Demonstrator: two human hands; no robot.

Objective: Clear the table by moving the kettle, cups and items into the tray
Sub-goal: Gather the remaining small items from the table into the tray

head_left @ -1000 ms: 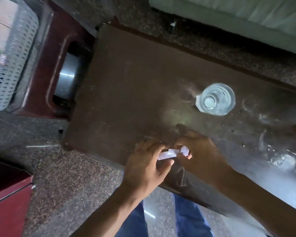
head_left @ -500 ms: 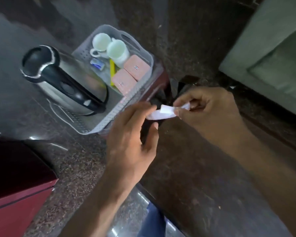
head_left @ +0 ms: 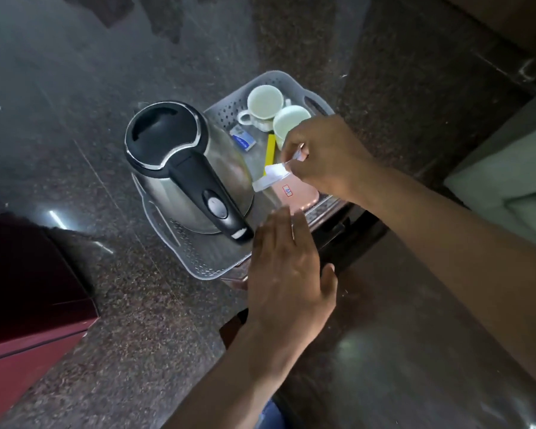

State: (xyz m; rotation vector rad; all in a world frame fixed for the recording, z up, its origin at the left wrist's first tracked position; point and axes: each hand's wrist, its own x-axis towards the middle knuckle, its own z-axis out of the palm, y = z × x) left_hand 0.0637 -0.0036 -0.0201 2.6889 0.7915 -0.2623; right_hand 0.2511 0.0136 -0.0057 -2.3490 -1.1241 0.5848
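While the right hand (head_left: pixel 325 156) hovers over the grey tray (head_left: pixel 198 267), its fingertips pinch a small white paper packet (head_left: pixel 271 176) just above a pink box (head_left: pixel 297 193). The left hand (head_left: pixel 287 270) is spread flat and empty near the tray's near edge. Inside the tray stand a steel kettle (head_left: pixel 183 168), two white cups (head_left: pixel 265 103), a blue sachet (head_left: pixel 243 139) and a yellow stick (head_left: pixel 270 153).

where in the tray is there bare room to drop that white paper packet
The bare grey tray floor between the steel kettle and the yellow stick sachet is free, as is the near corner below the kettle handle. The far end is crowded: two white cups, blue sachet, pink box.
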